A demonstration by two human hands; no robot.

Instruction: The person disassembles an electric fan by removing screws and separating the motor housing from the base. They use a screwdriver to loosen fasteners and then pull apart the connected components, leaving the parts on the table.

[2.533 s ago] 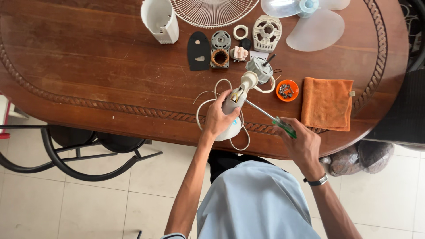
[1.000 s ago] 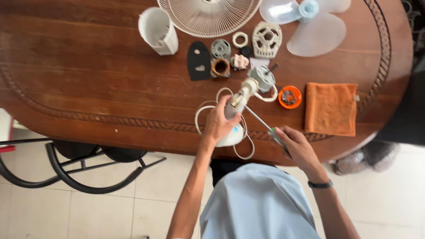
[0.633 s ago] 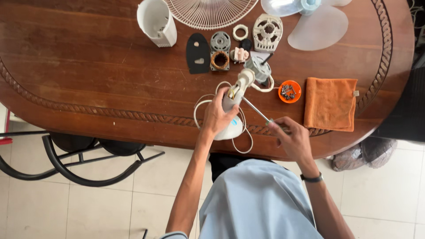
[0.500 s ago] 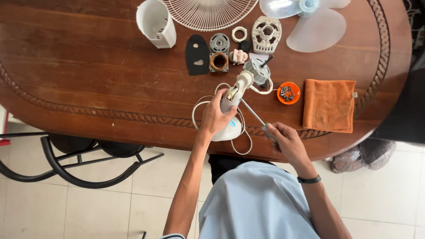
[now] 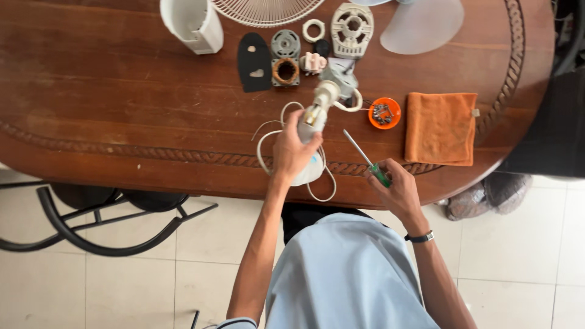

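Observation:
My left hand (image 5: 291, 152) grips a white fan housing (image 5: 312, 125) with a neck that points up toward a grey motor (image 5: 339, 78). A white cord (image 5: 265, 143) loops around it on the wooden table (image 5: 122, 103). My right hand (image 5: 396, 192) holds a green-handled screwdriver (image 5: 365, 158) near the table's front edge. Its metal tip points up and left and sits apart from the housing.
Fan parts lie at the back: a white cover (image 5: 189, 21), a wire grill (image 5: 265, 11), a black plate (image 5: 253, 55), a copper-wound stator (image 5: 285, 70), a vented cap (image 5: 351, 27), a clear blade (image 5: 420, 24). An orange dish of screws (image 5: 384, 113) sits beside an orange cloth (image 5: 440, 128). A black chair (image 5: 103, 219) stands at left.
The screwdriver tip has come away from the housing and my right hand has drawn back toward me. My left hand keeps its grip on the housing. The view has shifted slightly.

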